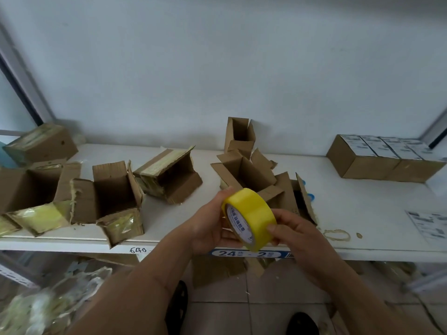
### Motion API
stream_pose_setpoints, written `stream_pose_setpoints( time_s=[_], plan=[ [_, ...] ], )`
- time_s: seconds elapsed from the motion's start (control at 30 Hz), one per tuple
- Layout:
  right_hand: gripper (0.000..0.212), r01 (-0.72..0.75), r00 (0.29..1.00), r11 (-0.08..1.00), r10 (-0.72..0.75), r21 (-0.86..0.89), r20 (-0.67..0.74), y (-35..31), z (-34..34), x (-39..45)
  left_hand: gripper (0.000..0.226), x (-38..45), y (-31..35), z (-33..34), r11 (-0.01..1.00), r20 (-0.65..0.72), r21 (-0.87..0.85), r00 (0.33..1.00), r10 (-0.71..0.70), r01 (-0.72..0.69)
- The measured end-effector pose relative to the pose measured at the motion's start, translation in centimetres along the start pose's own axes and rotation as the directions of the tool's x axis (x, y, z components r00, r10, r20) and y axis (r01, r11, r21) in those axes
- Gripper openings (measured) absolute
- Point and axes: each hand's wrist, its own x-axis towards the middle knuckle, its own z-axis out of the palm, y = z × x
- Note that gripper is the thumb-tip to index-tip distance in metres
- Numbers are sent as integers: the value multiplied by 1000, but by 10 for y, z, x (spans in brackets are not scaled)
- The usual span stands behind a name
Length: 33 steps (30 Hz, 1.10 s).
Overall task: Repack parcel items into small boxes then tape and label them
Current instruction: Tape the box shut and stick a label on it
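Note:
A yellow roll of packing tape (pixel 251 215) is held above the front edge of the white shelf (pixel 362 213). My left hand (pixel 212 226) grips the roll from the left, fingers curled round its rim. My right hand (pixel 294 232) holds its right side, thumb pressed on the yellow band. Behind the roll stand several small open cardboard boxes (pixel 244 172). At the back right sits a row of closed boxes (pixel 379 155) with white labels on top.
Torn, opened parcel cartons (pixel 113 194) with old yellowish tape lie across the left of the shelf. A sheet of printed labels (pixel 430 226) lies at the right edge. Blue scissor handles (pixel 310 197) peek out behind a box. Scrap tape and cardboard lie on the floor below.

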Motion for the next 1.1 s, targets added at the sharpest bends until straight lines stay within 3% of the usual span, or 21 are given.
stream_pose_setpoints(
  time_s=[0.1,0.17,0.27,0.43,0.53,0.63,0.73,0.83,0.93,1.0,1.1],
  plan=[
    [19,18,1000,1000,-18,-2,4,-2,-5,1,79,2,-1,6,991,84,-38,989,-125,129],
    [30,28,999,999,-29,19,18,-5,-9,0,82,2,-1,11,982,148,-41,973,-177,185],
    [42,16,998,995,-22,96,59,-6,-14,-2,87,2,-2,19,971,239,-73,949,-205,229],
    [37,42,995,982,-58,183,83,-8,-21,-3,92,9,-7,26,945,328,-154,917,-225,288],
    [35,12,999,967,-19,253,28,-7,-21,-2,96,13,-7,28,985,198,-13,966,-168,174],
    [33,-58,997,949,71,309,-28,-4,-22,3,80,15,-5,32,993,57,84,995,81,-86],
    [32,-87,995,920,96,382,-5,-4,-21,8,74,14,-7,33,961,91,157,972,215,-227],
    [23,-106,994,879,102,466,34,-8,-20,8,73,14,-7,34,951,130,218,973,193,-218],
    [43,-134,991,865,119,483,61,-6,-22,11,63,12,-3,41,975,96,124,980,173,-185],
    [55,-133,991,903,117,408,63,-3,-25,10,63,13,-3,43,992,76,39,990,115,-118],
    [49,-55,994,981,36,185,100,-3,-32,7,63,14,-2,45,998,76,-36,995,60,-58]
  ],
)
